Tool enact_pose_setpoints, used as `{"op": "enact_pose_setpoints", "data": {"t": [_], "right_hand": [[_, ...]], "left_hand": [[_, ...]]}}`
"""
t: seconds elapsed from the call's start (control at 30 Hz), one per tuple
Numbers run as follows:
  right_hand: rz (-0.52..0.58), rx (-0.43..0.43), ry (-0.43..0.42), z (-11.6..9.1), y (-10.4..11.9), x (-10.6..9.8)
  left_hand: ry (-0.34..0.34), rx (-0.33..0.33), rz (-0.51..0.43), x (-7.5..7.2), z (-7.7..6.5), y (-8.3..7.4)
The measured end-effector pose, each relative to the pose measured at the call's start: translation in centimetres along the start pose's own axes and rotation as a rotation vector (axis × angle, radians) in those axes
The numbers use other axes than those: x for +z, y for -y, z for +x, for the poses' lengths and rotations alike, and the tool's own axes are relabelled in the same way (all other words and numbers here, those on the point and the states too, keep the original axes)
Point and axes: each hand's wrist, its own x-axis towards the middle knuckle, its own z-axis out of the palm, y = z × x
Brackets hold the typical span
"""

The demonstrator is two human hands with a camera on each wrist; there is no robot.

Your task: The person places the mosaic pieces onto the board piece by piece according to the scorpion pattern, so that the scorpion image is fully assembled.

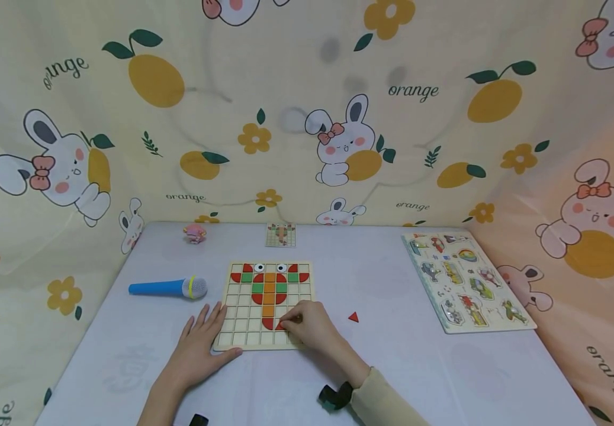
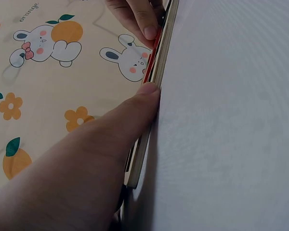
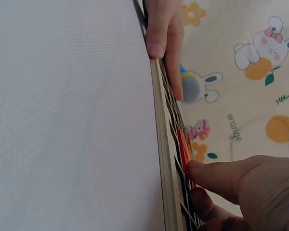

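A square grid board [image 1: 238,338] lies on the table, with red, green and orange pieces and two eye pieces forming a picture in its cells. My left hand [image 1: 195,349] rests at the board's left side, fingers spread along the edge and thumb [image 2: 148,91] on the near edge. Over the lower right of the board, my right hand [image 1: 312,325] pinches a small red piece [image 1: 280,325] beside a red quarter-round piece [image 1: 267,323]. From the right wrist, the thumb [image 3: 202,169] shows right at red on the board. A loose red triangle [image 1: 353,318] lies right of the board.
A blue toy microphone [image 1: 163,288] lies left of the board. Behind it sits a small pink figure [image 1: 195,233], and a small pattern card [image 1: 281,235] lies at the back. A picture puzzle board [image 1: 463,284] rests at the right edge. A printed curtain surrounds the table.
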Motion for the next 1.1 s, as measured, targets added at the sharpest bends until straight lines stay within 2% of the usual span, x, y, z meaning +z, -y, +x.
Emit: {"op": "enact_pose_setpoints", "data": {"t": [0.17,0.27,0.43,0.57,0.7,0.87,0.97,1.1], "right_hand": [[0.031,0.024,0.003,-0.1,0.2,-0.4],[0.039,0.037,-0.025,-0.3,0.1,-1.5],[-0.031,0.017,-0.166,-0.8,-1.5,-5.3],[-0.073,0.080,-0.239,-2.3,-4.1,-8.6],[-0.105,0.119,-0.209,-4.2,-7.0,-10.7],[-0.130,0.135,-0.114,-6.1,-9.8,-11.2],[-0.128,0.119,-0.083,-6.6,-10.5,-10.9],[-0.144,0.042,-0.103,-6.5,-10.7,-10.5]], "left_hand": [[-0.006,0.003,0.001,0.0,0.0,-0.1],[-0.008,0.003,-0.001,-0.1,0.0,-0.1],[-0.009,-0.002,-0.002,-0.1,-0.1,-0.2],[-0.006,0.001,-0.002,0.0,-0.1,-0.2],[-0.006,0.001,0.005,-0.2,-0.1,-0.1],[0.007,-0.001,-0.008,-0.5,-0.2,-0.1],[0.014,-0.001,-0.015,-0.5,-0.2,-0.2],[0.015,-0.005,-0.018,-0.4,-0.2,-0.3]]}}
